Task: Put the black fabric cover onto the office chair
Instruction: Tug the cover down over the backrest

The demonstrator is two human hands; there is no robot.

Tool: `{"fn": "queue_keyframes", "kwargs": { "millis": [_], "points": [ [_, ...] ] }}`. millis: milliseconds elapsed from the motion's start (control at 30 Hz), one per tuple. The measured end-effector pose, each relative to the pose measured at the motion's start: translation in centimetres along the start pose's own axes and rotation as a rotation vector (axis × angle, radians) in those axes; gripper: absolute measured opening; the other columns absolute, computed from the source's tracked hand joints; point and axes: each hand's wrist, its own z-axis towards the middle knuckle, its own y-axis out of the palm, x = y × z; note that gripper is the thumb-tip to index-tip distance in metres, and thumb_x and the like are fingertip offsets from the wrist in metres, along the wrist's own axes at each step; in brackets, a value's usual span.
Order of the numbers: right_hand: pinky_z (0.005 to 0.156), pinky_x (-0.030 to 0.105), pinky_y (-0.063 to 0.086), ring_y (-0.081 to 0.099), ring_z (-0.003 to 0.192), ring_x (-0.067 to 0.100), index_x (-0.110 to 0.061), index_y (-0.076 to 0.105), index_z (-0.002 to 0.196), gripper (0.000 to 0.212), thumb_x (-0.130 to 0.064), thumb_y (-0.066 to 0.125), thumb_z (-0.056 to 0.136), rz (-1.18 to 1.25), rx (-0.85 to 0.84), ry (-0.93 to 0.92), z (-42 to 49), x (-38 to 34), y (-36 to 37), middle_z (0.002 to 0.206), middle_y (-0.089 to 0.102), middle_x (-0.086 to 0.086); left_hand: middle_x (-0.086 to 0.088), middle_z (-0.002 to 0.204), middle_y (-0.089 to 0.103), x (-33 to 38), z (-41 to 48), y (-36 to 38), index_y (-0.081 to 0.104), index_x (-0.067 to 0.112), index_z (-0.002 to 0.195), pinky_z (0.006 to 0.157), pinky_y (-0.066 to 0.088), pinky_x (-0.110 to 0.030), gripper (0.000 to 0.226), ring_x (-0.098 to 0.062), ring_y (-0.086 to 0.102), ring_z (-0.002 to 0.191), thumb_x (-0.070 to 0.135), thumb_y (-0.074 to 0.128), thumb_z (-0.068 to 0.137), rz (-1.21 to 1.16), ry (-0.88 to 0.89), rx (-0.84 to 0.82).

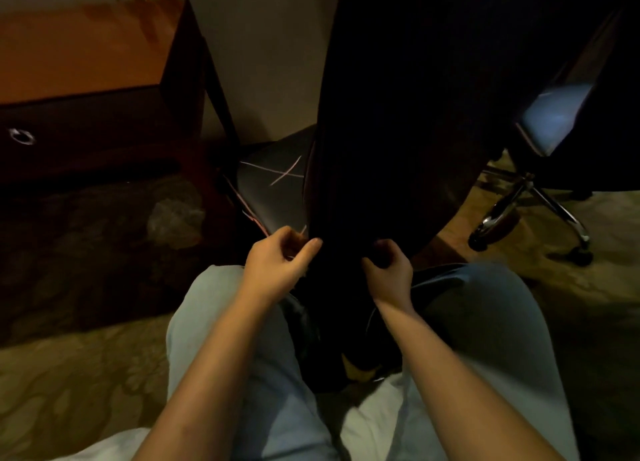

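Head view: left hand, right hand grip cover hanging above them.

nothing here reads as text, label or number; just pale crossed lines on a dark panel, not letters.

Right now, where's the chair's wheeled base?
Head view, right side: the chrome wheeled base stands on the carpet, beyond the right hand and just right of the hanging black fabric cover.

Patterned carpet under office chair
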Motion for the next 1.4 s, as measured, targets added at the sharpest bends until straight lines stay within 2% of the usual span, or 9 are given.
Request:
{"fn": "queue_keyframes", "kwargs": {
  "millis": [200,333,467,567,733,867,1000,1200,1400],
  "points": [
    [0.083,0.0,0.036,0.05,0.095,0.0,-0.002,0.059,0.103,0.028,-0.002,0.066,0.077,-0.208,0.196,-0.649,-0.6,-1.7,-0.9,0.104,0.055,0.003,-0.01,0.08,0.07,-0.5,-0.1,-0.1,0.066,0.012,0.084,0.076,0.053,-0.048,0.054,-0.025,0.067,0.08,0.062,0.048,0.072,-0.066,0.002,-0.043],
    [0.08,0.018,0.045,0.053,0.099,0.015,-0.017,0.057,0.102,0.026,-0.017,0.056,0.076,-0.427,0.089,-0.866,-1.7,-0.7,0.3,0.108,0.053,0.0,-0.007,0.085,0.072,-1.1,0.0,-0.3,0.069,0.01,0.091,0.085,0.052,-0.049,0.034,-0.022,0.068,0.088,0.038,0.053,0.082,-0.09,-0.041,-0.059],
    [0.076,0.032,0.052,0.054,0.098,0.023,-0.012,0.068,0.099,0.029,-0.012,0.065,0.07,-0.549,0.0,-0.728,-2.7,1.7,2.5,0.105,0.061,0.006,-0.001,0.088,0.073,-1.2,-0.2,-0.5,0.07,0.016,0.093,0.089,0.052,-0.046,0.029,-0.015,0.068,0.09,0.034,0.05,0.084,-0.11,-0.077,-0.078],
    [0.077,0.03,0.051,0.057,0.097,0.026,-0.014,0.07,0.099,0.033,-0.006,0.073,0.067,-0.598,-0.071,-0.651,-3.4,2.4,3.9,0.105,0.064,0.008,0.002,0.089,0.073,-1.2,-0.5,-0.5,0.069,0.023,0.091,0.088,0.053,-0.044,0.023,-0.012,0.068,0.09,0.033,0.05,0.085,-0.125,-0.076,-0.066],
    [0.067,0.013,0.045,0.061,0.087,0.013,-0.018,0.067,0.099,0.017,-0.018,0.051,0.094,-0.741,-0.308,-0.53,-4.4,2.6,5.3,0.095,0.064,-0.001,-0.005,0.096,0.072,-1.0,-1.1,-0.6,0.068,0.017,0.096,0.092,0.053,-0.038,0.013,-0.016,0.068,0.095,0.02,0.057,0.091,-0.209,-0.106,-0.071],
    [0.094,0.032,0.049,0.057,0.109,0.023,-0.021,0.067,0.106,0.023,-0.017,0.062,0.084,-0.736,-0.385,-0.61,-4.4,3.0,4.8,0.115,0.062,0.004,-0.012,0.098,0.071,-1.0,-1.4,-0.5,0.068,0.007,0.102,0.089,0.053,-0.035,0.015,-0.016,0.068,0.091,0.003,0.054,0.096,-0.187,-0.104,-0.047],
    [0.076,0.029,0.052,0.056,0.101,0.022,-0.017,0.062,0.103,0.03,-0.014,0.065,0.073,-0.552,-0.243,-0.73,-3.3,2.0,2.7,0.107,0.061,0.007,-0.006,0.09,0.072,-1.6,-1.5,-0.3,0.07,0.008,0.098,0.087,0.054,-0.04,0.015,-0.014,0.069,0.085,0.006,0.056,0.096,-0.14,-0.109,-0.04],
    [0.084,0.012,0.04,0.055,0.095,0.017,-0.015,0.053,0.104,0.023,-0.016,0.055,0.081,-0.256,0.273,-0.719,-1.4,-0.9,0.1,0.105,0.055,0.012,-0.005,0.08,0.071,-1.4,-1.7,0.0,0.072,0.008,0.089,0.074,0.052,-0.039,0.03,-0.016,0.066,0.08,0.031,0.053,0.086,0.013,-0.012,0.012],
    [0.078,0.021,0.045,0.055,0.093,0.017,-0.014,0.063,0.089,0.018,-0.017,0.055,0.073,-0.342,0.137,-0.717,-2.8,0.2,3.3,0.097,0.061,0.005,0.007,0.074,0.067,-1.8,-2.0,0.8,0.069,0.017,0.084,0.064,0.044,-0.014,0.017,-0.004,0.063,0.077,0.028,0.058,0.09,0.103,0.062,-0.02]
  ]
}}
